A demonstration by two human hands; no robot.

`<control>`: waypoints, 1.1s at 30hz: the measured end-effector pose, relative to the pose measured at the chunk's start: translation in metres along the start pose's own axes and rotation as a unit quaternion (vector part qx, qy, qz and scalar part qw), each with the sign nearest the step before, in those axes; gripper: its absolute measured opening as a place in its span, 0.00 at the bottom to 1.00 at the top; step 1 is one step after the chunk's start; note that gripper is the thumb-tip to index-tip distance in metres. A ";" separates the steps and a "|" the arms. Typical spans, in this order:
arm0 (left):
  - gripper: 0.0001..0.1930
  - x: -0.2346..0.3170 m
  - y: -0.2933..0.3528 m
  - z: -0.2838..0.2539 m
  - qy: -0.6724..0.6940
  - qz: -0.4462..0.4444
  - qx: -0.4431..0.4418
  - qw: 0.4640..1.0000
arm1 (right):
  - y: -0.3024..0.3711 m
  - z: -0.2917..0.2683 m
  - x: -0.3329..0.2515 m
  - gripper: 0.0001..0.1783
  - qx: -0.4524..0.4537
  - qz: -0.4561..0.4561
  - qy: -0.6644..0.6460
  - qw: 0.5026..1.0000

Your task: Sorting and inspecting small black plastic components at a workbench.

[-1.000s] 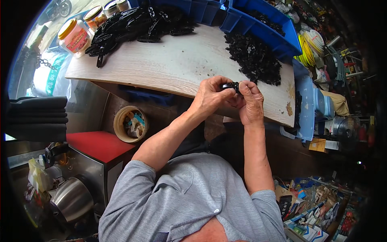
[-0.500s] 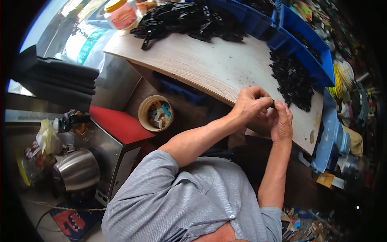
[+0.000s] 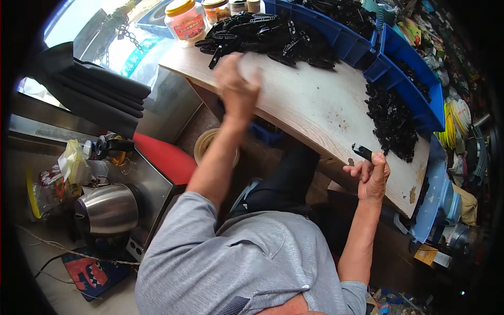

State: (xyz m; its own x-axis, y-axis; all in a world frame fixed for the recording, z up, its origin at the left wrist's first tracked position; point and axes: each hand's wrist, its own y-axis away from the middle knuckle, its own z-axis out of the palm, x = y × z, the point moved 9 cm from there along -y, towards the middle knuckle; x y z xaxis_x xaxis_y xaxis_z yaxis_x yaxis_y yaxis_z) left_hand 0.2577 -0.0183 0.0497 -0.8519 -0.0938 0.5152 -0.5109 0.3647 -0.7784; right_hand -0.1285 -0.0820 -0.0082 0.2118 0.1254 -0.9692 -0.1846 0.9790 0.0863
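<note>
Near the table's front edge, by its right-hand end, head view: I've got the black part [image 3: 362, 151] in my right hand [image 3: 374, 176], pinched at its lower end, the far end with a pale tip sticking out free. Other fingers curled below. Part sits over the table [image 3: 299, 94] as I see it; can't tell if it touches the top. Main risk, I'd judge: a one-end pinch lets it twist or slip, and close to the edge a slip could send it to the floor.

Same view, other side: my left hand [image 3: 235, 86] is beside the pile of long black pieces [image 3: 257, 37], badly blurred; can't tell whether it's empty or grasping something. Pieces overlap, so a careless pick could snag two or drag others along. The yellow-lidded jar [image 3: 185, 23] stands just beside the pile, so a wide swing might knock it. The bucket [image 3: 201, 147] is under my left forearm, below the tabletop; something fumbled could land there.

Small black parts [image 3: 391, 121] lie heaped near the right hand; a dropped part could get lost among them, same colour.
</note>
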 end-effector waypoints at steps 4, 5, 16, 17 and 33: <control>0.23 -0.093 -0.034 0.004 -0.210 -0.041 -0.025 0.976 | 0.000 -0.001 -0.001 0.20 0.025 0.008 -0.014 1.000; 0.20 -0.107 -0.037 0.011 -0.225 -0.063 -0.064 0.970 | -0.001 -0.001 -0.002 0.20 0.028 0.006 -0.013 1.000; 0.12 -0.004 0.009 0.023 0.027 0.047 -0.173 0.983 | 0.004 -0.137 -0.031 0.25 0.301 0.011 -0.104 0.948; 0.12 0.019 0.023 0.035 0.025 0.084 -0.232 0.969 | 0.013 -0.154 -0.038 0.23 0.366 0.014 -0.117 0.923; 0.13 0.135 0.073 0.086 0.079 0.181 -0.282 0.939 | -0.018 -0.098 -0.031 0.16 0.220 0.192 0.294 0.910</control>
State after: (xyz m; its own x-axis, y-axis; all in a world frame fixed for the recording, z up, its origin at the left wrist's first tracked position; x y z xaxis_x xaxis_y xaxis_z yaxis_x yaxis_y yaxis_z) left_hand 0.0955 -0.0845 0.0317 -0.9077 0.2537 0.3342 -0.0100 0.7831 -0.6218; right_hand -0.2258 -0.1188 -0.0025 -0.3605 0.4912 -0.7929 0.2932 0.8667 0.4036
